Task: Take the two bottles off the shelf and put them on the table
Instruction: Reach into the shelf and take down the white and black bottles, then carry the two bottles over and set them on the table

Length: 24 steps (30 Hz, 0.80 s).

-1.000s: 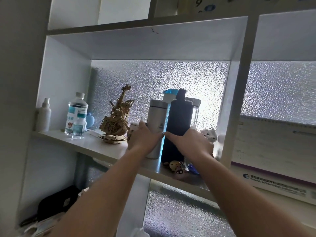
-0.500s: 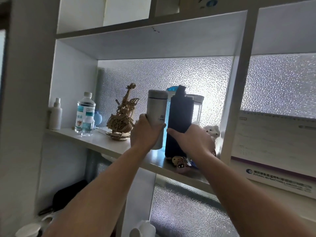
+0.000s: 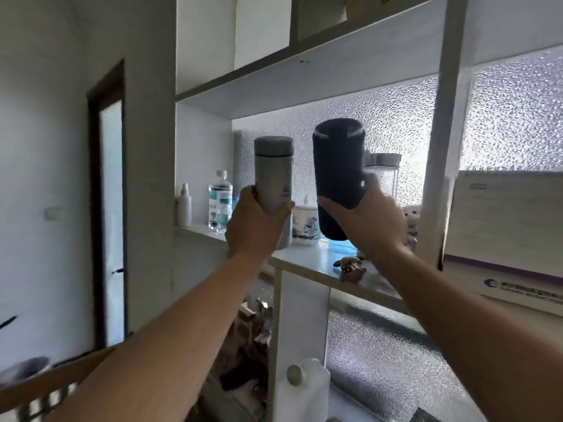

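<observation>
Progress: We are holding both bottles lifted clear of the shelf (image 3: 307, 263), so the taking-off looks done; the carry to the table, which is not clearly in view, is what we judge is left.
Left hand (image 3: 259, 226): We are wrapping it tightly around the lower half of the grey bottle (image 3: 273, 175), upright just in front of the shelf edge.
Right hand (image 3: 370, 223): We are closing it around the base of the dark bottle (image 3: 338, 172), which is tilting toward us above the shelf.
Remaining on the shelf: A clear jar (image 3: 382, 169) and small figurines.
</observation>
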Each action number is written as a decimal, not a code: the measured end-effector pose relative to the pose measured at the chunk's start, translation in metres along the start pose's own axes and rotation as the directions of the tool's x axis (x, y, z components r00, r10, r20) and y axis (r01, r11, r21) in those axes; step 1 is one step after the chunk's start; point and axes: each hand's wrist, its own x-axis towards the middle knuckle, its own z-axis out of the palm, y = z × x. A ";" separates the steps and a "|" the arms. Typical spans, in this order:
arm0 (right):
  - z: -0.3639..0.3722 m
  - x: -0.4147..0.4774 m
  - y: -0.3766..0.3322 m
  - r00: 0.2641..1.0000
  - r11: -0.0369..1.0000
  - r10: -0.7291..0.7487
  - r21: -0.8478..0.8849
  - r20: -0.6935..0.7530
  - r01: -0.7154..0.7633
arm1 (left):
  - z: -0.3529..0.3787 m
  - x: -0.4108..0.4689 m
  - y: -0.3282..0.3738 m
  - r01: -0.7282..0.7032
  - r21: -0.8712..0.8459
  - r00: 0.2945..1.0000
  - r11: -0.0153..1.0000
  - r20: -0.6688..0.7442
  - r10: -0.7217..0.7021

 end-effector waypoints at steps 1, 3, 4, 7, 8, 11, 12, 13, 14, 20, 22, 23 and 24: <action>-0.001 -0.001 -0.005 1.000 1.000 -0.008 0.029 0.024 0.008 | -0.009 -0.003 0.002 0.010 0.020 0.999 1.000 -0.038 -0.009; -0.002 -0.006 -0.016 0.999 0.997 -0.012 0.075 0.052 0.008 | -0.028 -0.009 0.007 0.027 0.066 0.993 0.997 -0.120 -0.019; -0.001 -0.010 -0.022 0.998 0.994 -0.011 0.107 0.067 0.004 | -0.039 -0.011 0.009 0.034 0.087 0.987 0.996 -0.161 -0.020; 0.001 -0.023 -0.041 0.991 0.966 -0.005 0.257 0.133 -0.030 | -0.070 -0.019 0.015 0.069 0.139 0.968 0.988 -0.251 -0.033; 0.003 -0.028 -0.047 0.989 0.952 -0.008 0.303 0.150 -0.039 | -0.080 -0.023 0.016 0.088 0.153 0.961 0.984 -0.273 -0.043; 0.009 -0.046 -0.069 0.977 0.916 -0.031 0.397 0.209 -0.056 | -0.114 -0.040 0.017 0.137 0.229 0.938 0.964 -0.342 -0.052; 0.012 -0.053 -0.076 0.970 0.901 -0.048 0.430 0.238 -0.061 | -0.126 -0.047 0.016 0.147 0.261 0.932 0.954 -0.359 -0.046; 0.014 -0.061 -0.083 0.962 0.884 -0.070 0.463 0.266 -0.063 | -0.138 -0.055 0.015 0.156 0.296 0.927 0.942 -0.372 -0.037; 0.016 -0.069 -0.089 0.953 0.868 -0.093 0.493 0.287 -0.064 | -0.150 -0.063 0.013 0.165 0.331 0.923 0.929 -0.383 -0.028; 0.039 -0.138 -0.122 0.877 0.765 -0.201 0.629 0.437 -0.138 | -0.220 -0.127 0.004 0.291 0.467 0.861 0.835 -0.508 -0.016; 0.048 -0.171 -0.131 0.840 0.734 -0.229 0.654 0.492 -0.183 | -0.240 -0.156 -0.002 0.351 0.472 0.839 0.808 -0.543 -0.048; 0.052 -0.188 -0.135 0.819 0.720 -0.247 0.664 0.518 -0.203 | -0.250 -0.172 -0.006 0.381 0.478 0.830 0.791 -0.554 -0.065; 0.055 -0.205 -0.139 0.795 0.709 -0.266 0.670 0.544 -0.221 | -0.259 -0.186 -0.009 0.411 0.489 0.821 0.769 -0.566 -0.079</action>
